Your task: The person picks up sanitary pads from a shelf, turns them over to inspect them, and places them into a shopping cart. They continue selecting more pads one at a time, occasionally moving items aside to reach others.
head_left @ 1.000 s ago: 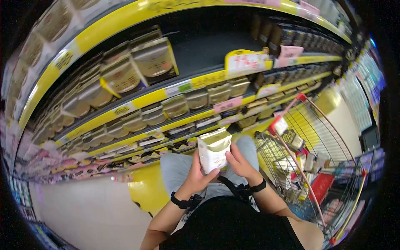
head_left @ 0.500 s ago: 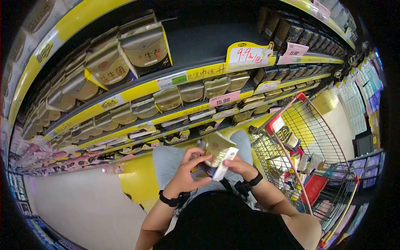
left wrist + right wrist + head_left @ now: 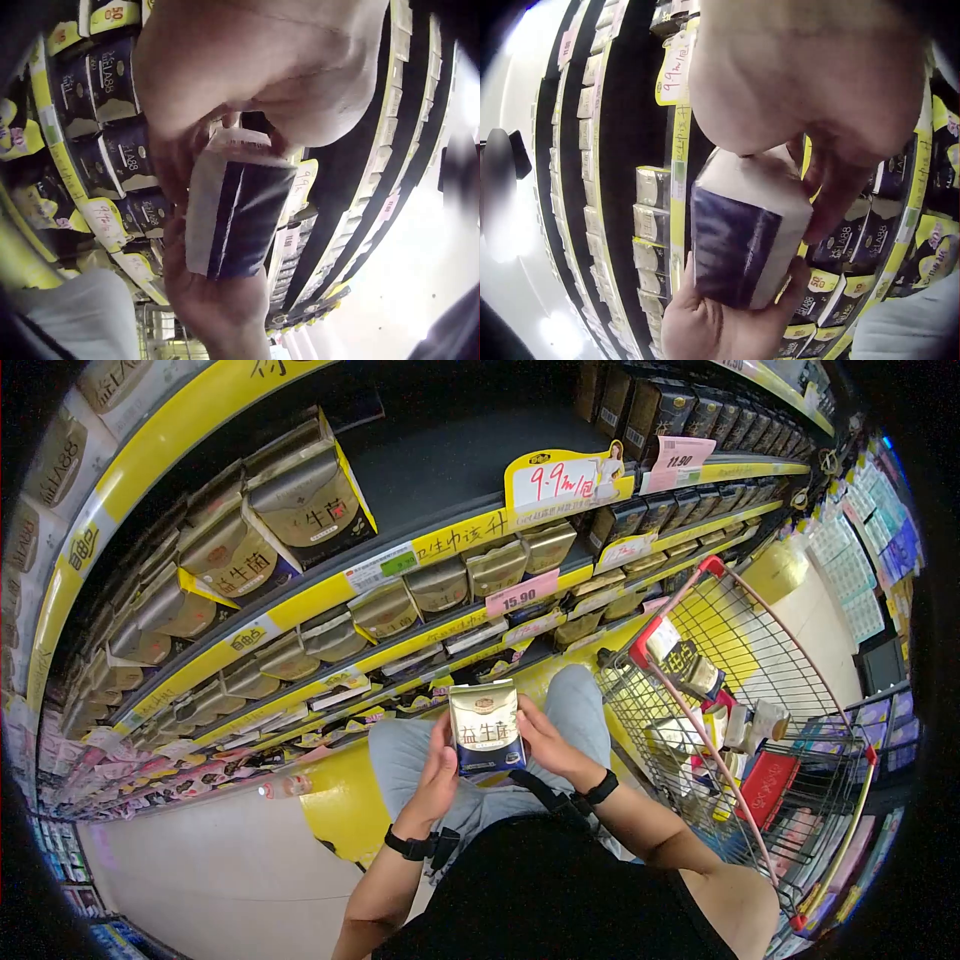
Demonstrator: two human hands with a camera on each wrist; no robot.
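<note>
Pack (image 3: pixel 487 727) got turned front-up, left hand (image 3: pixel 437 768) and right hand (image 3: pixel 550 744) gripping its sides, fingers curled, forearms (image 3: pixel 385 875) angled inward, yellow floor (image 3: pixel 340 805) below, cart (image 3: pixel 690 712) beside, shelves (image 3: pixel 440 530) ahead

Yellow-edged sign (image 3: pixel 560 482): 9.9 — pink tags (image 3: pixel 522 594): 11.90 and 15.90 — held packet (image 3: pixel 486 726) (dark characters): 益生菌.

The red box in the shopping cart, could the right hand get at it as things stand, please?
Probably not: the right hand is holding the packet, and the cart's near rim lies between it and the red box, though the top looks open.
</note>
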